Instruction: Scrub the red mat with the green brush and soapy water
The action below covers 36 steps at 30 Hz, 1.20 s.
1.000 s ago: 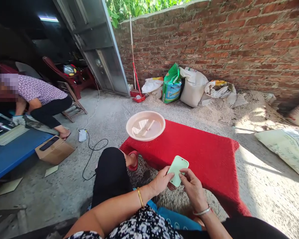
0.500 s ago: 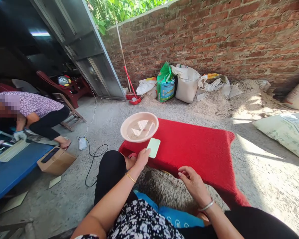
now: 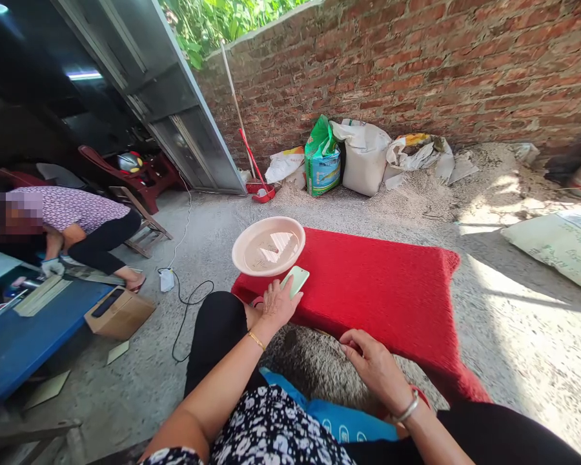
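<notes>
My left hand (image 3: 277,303), back upward and a gold bracelet at its wrist, grips the near edge of a pale green, flat, rounded rectangular plate (image 3: 297,279). Its fingertips partly cover the plate, which is tilted just over the red cloth-covered bench (image 3: 368,278). Right behind it, at the bench's left end, stands a pale pink basin (image 3: 239,255) with water in it. My right hand (image 3: 370,358) hovers at the near edge of the bench, its fingers loosely curled, thumb slightly apart, with nothing visible in them.
To the left a person (image 3: 72,216) in white gloves bends over a blue table (image 3: 39,336). A cardboard box (image 3: 126,316) and a cable (image 3: 186,300) lie on the floor. Sacks (image 3: 365,158) line the brick wall, and another sack (image 3: 561,248) lies at right.
My left hand has turned over, so its back now faces up and its fingers cover more of the green plate. The plate has tilted. The right hand has barely moved.
</notes>
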### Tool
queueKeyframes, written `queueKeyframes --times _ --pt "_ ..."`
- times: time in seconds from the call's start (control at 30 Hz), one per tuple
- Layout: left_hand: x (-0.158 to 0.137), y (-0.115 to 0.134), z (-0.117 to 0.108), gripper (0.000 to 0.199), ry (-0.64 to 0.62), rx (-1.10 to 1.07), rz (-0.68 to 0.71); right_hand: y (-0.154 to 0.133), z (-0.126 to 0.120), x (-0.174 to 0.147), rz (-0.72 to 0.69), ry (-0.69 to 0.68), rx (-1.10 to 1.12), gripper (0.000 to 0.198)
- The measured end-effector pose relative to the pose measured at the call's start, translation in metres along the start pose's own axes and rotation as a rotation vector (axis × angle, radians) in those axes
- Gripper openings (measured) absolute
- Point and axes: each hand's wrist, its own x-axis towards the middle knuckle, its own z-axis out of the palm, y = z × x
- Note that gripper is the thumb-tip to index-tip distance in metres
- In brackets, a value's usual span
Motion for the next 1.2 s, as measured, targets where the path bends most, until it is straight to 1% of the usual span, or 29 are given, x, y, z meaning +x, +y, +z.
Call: queueKeyframes --times 0.1,0.17,0.23,0.33,0.37,0.4,0.43,0.47,0.5,0.57,0.63,0.7,0.73,0.8,0.83,0.9,0.97,1.0,1.03,1.07,1.1,1.13,1.2 --pt "-0.002 0.012 0.003 0.055 0.017 0.048 0.009 -0.006 -0.001 -0.003 -0.002 -0.072 -0.072 0.019" --pt "-0.011 0.028 0.007 0.056 0.027 0.033 0.068 -0.009 0.000 -0.006 -0.011 -0.115 -0.111 0.018" --pt "-0.027 0.050 0.012 0.058 0.008 -0.017 0.187 -0.012 0.002 -0.009 -0.026 -0.164 -0.122 0.017" --pt "-0.051 0.084 0.018 0.063 -0.060 -0.116 0.444 -0.018 0.002 -0.014 -0.084 -0.267 -0.045 0.015" --pt "-0.055 0.093 0.017 0.063 -0.081 -0.143 0.513 -0.020 0.001 -0.015 -0.100 -0.291 -0.012 0.014" --pt "-0.057 0.098 0.015 0.062 -0.090 -0.166 0.553 -0.021 -0.001 -0.016 -0.110 -0.304 0.017 0.014" --pt "-0.055 0.099 0.012 0.061 -0.088 -0.181 0.557 -0.021 -0.003 -0.017 -0.113 -0.303 0.037 0.014" --pt "-0.049 0.096 0.008 0.059 -0.072 -0.186 0.518 -0.021 -0.005 -0.017 -0.112 -0.293 0.048 0.015" --pt "-0.041 0.090 0.003 0.058 -0.046 -0.181 0.445 -0.020 -0.007 -0.017 -0.112 -0.279 0.054 0.015" --pt "-0.018 0.070 -0.006 0.055 0.005 -0.139 0.244 -0.018 -0.011 -0.018 -0.110 -0.256 0.053 0.016" --pt "0.005 0.048 -0.010 0.053 0.026 -0.071 0.068 -0.017 -0.012 -0.018 -0.102 -0.249 0.040 0.017" --pt "0.021 0.037 -0.009 0.053 0.018 -0.016 -0.028 -0.017 -0.013 -0.019 -0.095 -0.260 0.034 0.016" --pt "0.024 0.037 -0.007 0.054 0.012 0.001 -0.046 -0.018 -0.012 -0.019 -0.096 -0.272 0.036 0.016" --pt "0.021 0.050 0.001 0.055 0.002 0.006 -0.026 -0.020 -0.012 -0.020 -0.102 -0.296 0.046 0.014" --pt "0.014 0.062 0.005 0.056 -0.001 -0.006 0.017 -0.021 -0.012 -0.020 -0.105 -0.304 0.051 0.014" --pt "-0.004 0.092 0.011 0.059 -0.016 -0.058 0.178 -0.023 -0.012 -0.021 -0.110 -0.315 0.060 0.013" --pt "-0.022 0.121 0.014 0.061 -0.052 -0.137 0.392 -0.025 -0.012 -0.021 -0.099 -0.328 0.072 0.012" --pt "-0.028 0.132 0.013 0.061 -0.068 -0.177 0.483 -0.025 -0.012 -0.021 -0.092 -0.337 0.080 0.012" --pt "-0.030 0.139 0.012 0.061 -0.078 -0.211 0.544 -0.026 -0.012 -0.021 -0.087 -0.347 0.088 0.012" --pt "-0.028 0.143 0.009 0.060 -0.078 -0.236 0.564 -0.026 -0.012 -0.021 -0.085 -0.355 0.095 0.012" --pt "-0.022 0.142 0.006 0.059 -0.068 -0.249 0.539 -0.026 -0.011 -0.021 -0.087 -0.359 0.098 0.013" --pt "-0.012 0.137 0.003 0.058 -0.051 -0.248 0.474 -0.026 -0.011 -0.021 -0.095 -0.361 0.098 0.013" --pt "0.015 0.119 -0.002 0.055 -0.012 -0.210 0.281 -0.025 -0.011 -0.021 -0.107 -0.363 0.088 0.013"
